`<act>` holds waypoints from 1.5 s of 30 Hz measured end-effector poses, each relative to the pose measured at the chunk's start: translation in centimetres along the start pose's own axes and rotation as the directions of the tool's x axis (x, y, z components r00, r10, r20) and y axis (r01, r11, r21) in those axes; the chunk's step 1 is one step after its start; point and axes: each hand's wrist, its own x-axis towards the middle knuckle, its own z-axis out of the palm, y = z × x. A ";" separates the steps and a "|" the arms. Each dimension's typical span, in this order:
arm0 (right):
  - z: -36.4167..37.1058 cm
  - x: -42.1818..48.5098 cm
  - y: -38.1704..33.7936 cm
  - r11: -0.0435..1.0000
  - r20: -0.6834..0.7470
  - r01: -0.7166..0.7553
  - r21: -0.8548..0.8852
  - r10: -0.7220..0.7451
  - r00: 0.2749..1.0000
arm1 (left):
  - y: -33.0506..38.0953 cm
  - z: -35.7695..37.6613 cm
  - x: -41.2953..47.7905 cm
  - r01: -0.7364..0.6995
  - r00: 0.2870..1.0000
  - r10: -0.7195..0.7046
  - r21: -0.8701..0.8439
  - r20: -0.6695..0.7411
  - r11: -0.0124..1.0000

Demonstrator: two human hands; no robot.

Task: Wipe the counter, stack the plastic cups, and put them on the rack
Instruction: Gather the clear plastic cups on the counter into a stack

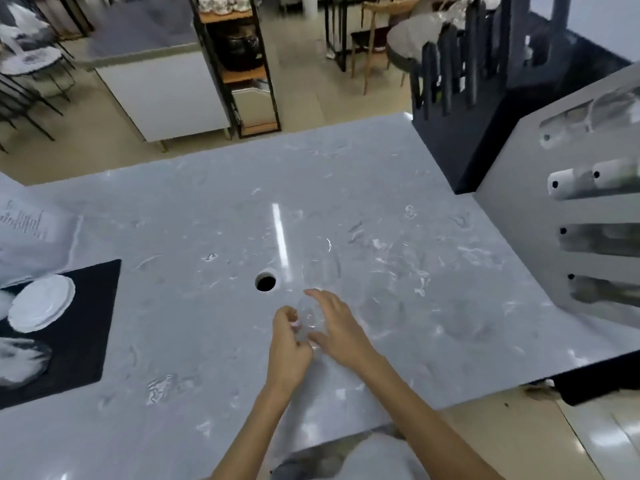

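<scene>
A clear plastic cup (311,317) sits low over the grey marble counter (381,174), held between both hands. My left hand (289,344) pinches its left side with curled fingers. My right hand (337,327) wraps its right side, fingers spread over the top. Just beyond it stands a second clear cup (320,265), upright and faint against the stone. Another transparent cup (381,299) seems to stand to the right, hard to make out. The grey rack (519,202) rises at the counter's right edge, with clear cups lying in its slots (602,237).
A round hole (265,282) opens in the counter left of the cups. A black mat (86,306) at the left carries a white plate (41,303) and a bowl (19,362). A dark slotted holder (450,109) stands at the back right. The counter's front edge runs beneath my forearms.
</scene>
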 end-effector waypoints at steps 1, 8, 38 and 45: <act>0.5 -0.4 0.2 1.000 -0.033 -0.011 -0.003 0.011 0.999 | -0.8 -0.6 0.2 -0.017 0.999 0.017 -0.005 0.044 1.000; 2.5 -3.9 0.2 0.997 -0.164 -0.065 0.051 0.073 0.984 | -4.4 -2.7 0.4 -0.121 0.970 0.110 0.040 0.217 0.992; -3.1 1.3 -1.4 0.964 0.243 0.235 -0.121 -0.201 0.949 | -7.0 3.7 -0.1 -0.093 0.995 0.090 -0.075 -0.046 0.993; -5.5 0.9 0.4 0.740 0.169 0.316 -0.593 -0.269 0.948 | -5.8 5.5 1.3 -0.099 0.981 0.102 0.023 -0.165 0.995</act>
